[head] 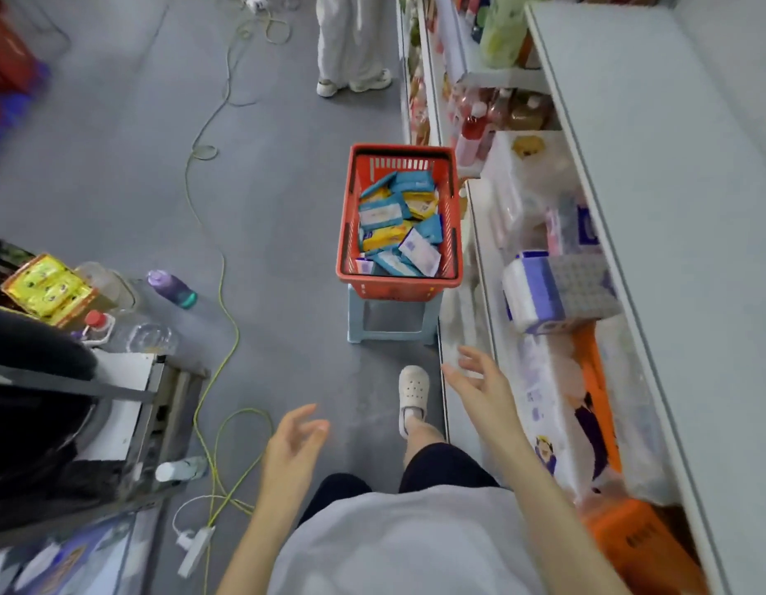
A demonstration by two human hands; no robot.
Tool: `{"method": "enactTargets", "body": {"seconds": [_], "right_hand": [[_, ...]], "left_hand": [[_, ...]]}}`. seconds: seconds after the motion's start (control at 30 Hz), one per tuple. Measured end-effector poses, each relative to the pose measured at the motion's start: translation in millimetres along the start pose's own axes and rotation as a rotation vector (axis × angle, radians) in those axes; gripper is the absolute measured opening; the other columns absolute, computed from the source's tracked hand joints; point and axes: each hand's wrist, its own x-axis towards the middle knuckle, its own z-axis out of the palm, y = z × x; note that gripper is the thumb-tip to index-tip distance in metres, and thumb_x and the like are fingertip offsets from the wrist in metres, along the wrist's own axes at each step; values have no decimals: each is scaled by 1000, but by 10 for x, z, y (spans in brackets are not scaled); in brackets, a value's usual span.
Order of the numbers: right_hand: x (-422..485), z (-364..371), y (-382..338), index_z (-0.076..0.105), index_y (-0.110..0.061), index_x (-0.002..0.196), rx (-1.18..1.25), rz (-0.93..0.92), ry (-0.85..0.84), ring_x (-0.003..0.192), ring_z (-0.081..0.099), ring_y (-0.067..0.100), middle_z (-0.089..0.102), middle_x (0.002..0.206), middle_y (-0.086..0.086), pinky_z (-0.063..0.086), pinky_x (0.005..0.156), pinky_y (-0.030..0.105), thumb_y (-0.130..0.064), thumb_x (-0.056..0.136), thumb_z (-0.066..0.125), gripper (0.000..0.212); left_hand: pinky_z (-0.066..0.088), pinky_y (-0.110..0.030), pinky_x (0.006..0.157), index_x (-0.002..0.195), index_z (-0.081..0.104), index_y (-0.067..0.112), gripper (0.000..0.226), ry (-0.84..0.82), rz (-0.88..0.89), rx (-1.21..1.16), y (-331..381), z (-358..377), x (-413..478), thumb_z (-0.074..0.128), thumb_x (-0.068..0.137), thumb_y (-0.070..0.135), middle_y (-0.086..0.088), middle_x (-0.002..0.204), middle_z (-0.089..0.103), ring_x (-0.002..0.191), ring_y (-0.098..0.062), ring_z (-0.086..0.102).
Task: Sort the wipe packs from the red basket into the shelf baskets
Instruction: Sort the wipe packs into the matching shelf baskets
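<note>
So the red basket [348,234] sits dead centre of the frame, parked on a little pale blue stool [394,335] on the grey floor [115,165], just left of the white shelf [630,165]. It's rectangular, and its long axis runs up and down the frame, with one short end facing the bottom edge. Inside is a jumble of wipe packs [398,225]: flat soft packs in teal, yellow and white-lilac, lying at all sorts of angles on top of each other, no common direction.

Both hands are low in the frame and well short of the basket. The left hand [293,444] is at lower centre, fingers apart and relaxed, holding nothing. The right hand [480,388] is a bit higher, beside the shelf's front edge, fingers spread too, also holding nothing.

There's an orange basket [630,538] on the shelf at lower right, and a yellow-green cable [221,285] snakes down the floor on the left.
</note>
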Motion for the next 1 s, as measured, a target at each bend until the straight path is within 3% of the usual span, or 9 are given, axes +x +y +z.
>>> {"method": "enactTargets", "body": {"seconds": [0.17,0.3,0.37,0.47,0.53,0.63,0.73,0.9,1.0], "right_hand": [[1264,-122,-652,53,-26,120,-55,-24,-33,92,53,-3,55,114,-6,40,70,13,-25,88,65,34],[2206,-150,-962,53,-26,111,-110,-32,-56,88,56,0,58,104,-7,42,65,11,-24,87,65,27],[2638,-102,-972,53,-23,111,-132,-18,-61,87,58,4,59,106,-2,44,66,13,-22,86,67,28],[3197,85,-840,53,-20,112,-179,23,-78,80,57,2,59,105,0,43,60,12,-20,85,68,31],[3509,264,-631,52,-15,118,-237,63,-121,79,55,-1,56,106,-1,42,59,9,-18,86,67,36],[3905,550,-220,47,-12,129,-362,129,-193,99,57,13,55,122,5,48,78,21,-20,84,70,52],[4263,729,105,41,-12,135,-457,138,-211,124,48,20,48,139,6,41,100,32,-21,81,73,64],[4766,937,354,27,-14,146,-568,-8,-223,136,34,18,36,147,2,30,110,32,-24,78,76,85],[4948,1023,459,33,-14,142,-684,-11,-216,131,38,23,41,139,7,32,104,32,-32,75,78,82]], "left_hand": [[49,-37,91,107,62,21,18,42,-50,-62,763,419,774,63,91,15,-12,102,67,96,-26,66],[51,-43,92,101,62,39,33,6,-14,30,1310,741,1517,63,71,51,5,87,68,94,-23,67],[52,-45,89,98,62,43,37,0,-25,45,1438,877,1902,59,64,59,8,85,69,91,-22,67],[54,-40,82,96,62,38,36,20,-57,6,1552,1055,2440,62,64,55,12,78,69,87,-21,67],[55,-39,80,99,62,30,25,17,-109,-38,1525,1180,2804,69,77,40,6,83,69,86,-23,67],[55,-36,81,115,57,9,27,-35,-222,-36,1373,1393,3343,61,91,20,-9,97,68,90,-22,66],[54,-37,88,122,54,9,38,-74,-266,67,1170,1599,3800,63,90,27,-2,101,69,94,-18,67],[49,-40,97,131,48,13,55,-48,-434,209,899,1813,4379,68,85,38,0,121,64,108,-20,62],[52,-37,90,107,61,14,29,-111,-498,117,784,1940,4637,68,86,33,3,100,68,98,-17,65]]}}
